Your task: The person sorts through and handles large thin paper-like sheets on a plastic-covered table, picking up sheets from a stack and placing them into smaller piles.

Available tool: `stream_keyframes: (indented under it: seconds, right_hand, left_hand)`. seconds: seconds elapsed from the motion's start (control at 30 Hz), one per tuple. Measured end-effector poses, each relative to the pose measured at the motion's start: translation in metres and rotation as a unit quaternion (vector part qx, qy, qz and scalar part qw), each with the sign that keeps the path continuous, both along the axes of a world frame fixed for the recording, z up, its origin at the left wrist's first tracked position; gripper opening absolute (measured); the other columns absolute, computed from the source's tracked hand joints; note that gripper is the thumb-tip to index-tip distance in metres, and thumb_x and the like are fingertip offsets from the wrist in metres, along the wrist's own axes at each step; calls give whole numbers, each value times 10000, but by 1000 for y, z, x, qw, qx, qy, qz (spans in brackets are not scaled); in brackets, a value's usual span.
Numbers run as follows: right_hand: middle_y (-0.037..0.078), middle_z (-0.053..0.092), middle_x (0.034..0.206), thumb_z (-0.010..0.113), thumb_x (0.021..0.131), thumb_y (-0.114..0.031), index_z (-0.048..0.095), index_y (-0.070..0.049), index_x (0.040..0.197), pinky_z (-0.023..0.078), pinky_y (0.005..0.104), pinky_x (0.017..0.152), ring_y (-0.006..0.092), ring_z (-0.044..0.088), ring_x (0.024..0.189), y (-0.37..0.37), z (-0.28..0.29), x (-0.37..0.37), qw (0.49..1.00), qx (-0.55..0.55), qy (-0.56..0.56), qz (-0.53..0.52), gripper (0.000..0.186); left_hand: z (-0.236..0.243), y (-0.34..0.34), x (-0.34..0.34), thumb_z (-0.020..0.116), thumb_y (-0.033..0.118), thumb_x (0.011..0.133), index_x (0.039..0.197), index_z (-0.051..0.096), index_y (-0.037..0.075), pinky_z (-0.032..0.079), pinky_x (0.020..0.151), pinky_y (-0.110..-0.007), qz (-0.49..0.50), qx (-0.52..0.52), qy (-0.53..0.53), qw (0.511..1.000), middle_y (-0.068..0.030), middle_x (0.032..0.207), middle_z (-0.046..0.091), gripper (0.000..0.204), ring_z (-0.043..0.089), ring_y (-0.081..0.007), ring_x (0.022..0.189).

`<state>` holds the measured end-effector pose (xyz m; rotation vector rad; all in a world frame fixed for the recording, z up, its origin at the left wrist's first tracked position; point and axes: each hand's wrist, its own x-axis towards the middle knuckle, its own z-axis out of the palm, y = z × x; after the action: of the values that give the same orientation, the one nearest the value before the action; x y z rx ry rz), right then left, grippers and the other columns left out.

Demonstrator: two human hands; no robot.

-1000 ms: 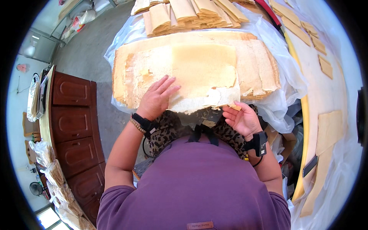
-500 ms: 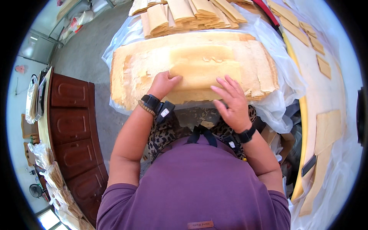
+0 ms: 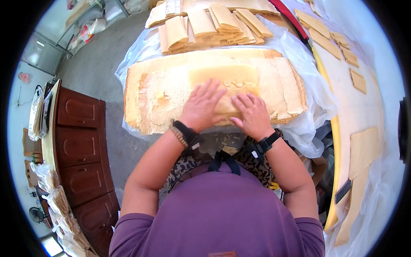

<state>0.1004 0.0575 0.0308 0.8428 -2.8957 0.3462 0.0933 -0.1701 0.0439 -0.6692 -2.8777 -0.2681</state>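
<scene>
A thin, smooth yellowish sheet (image 3: 222, 74), wrinkled across its middle, lies on a thick stack of wide, rough-edged tan sheets (image 3: 156, 77). My left hand (image 3: 202, 105) rests on the near left part of the smooth sheet, fingers stretched out and pointing away from me. On its near right part lies my right hand (image 3: 252, 113), fingers apart and thumb toward the left one. A narrow strip of the sheet shows between the two hands. The parts under my palms are hidden.
Behind the stack, folded tan strips (image 3: 201, 23) are heaped on clear plastic film (image 3: 314, 90). At right stands a pale table (image 3: 342, 98) bearing more flat pieces and a dark phone (image 3: 343, 191). A reddish-brown cabinet (image 3: 81, 145) stands left.
My left hand has let go of the sheet's near left edge and spread out flat on it. My right hand has come down onto the sheet. The view has shifted slightly.
</scene>
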Motion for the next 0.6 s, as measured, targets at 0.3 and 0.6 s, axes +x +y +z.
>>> stream_keyframes:
  seconds: [0.3, 0.6]
  right_hand:
    - [79, 620, 1263, 703, 737, -142, 693, -104, 1058, 460, 393, 1010, 276, 531, 1227, 27, 7, -28, 997, -38, 69, 2, 324]
    - [56, 716, 1039, 723, 783, -118, 708, -100, 948, 498, 414, 947, 274, 649, 1085, 54, 7, -28, 981, -186, -44, 45, 166]
  left_hand:
    - [6, -19, -16, 727, 262, 802, 1320, 561, 133, 387, 1082, -446, -14, 7, -72, 997, -121, 1450, 475, 559, 417, -323, 1357]
    - [-20, -68, -4, 697, 144, 841, 971, 718, 46, 534, 839, -319, -51, 335, -186, 922, -58, 1014, 730, 163, 674, -198, 933]
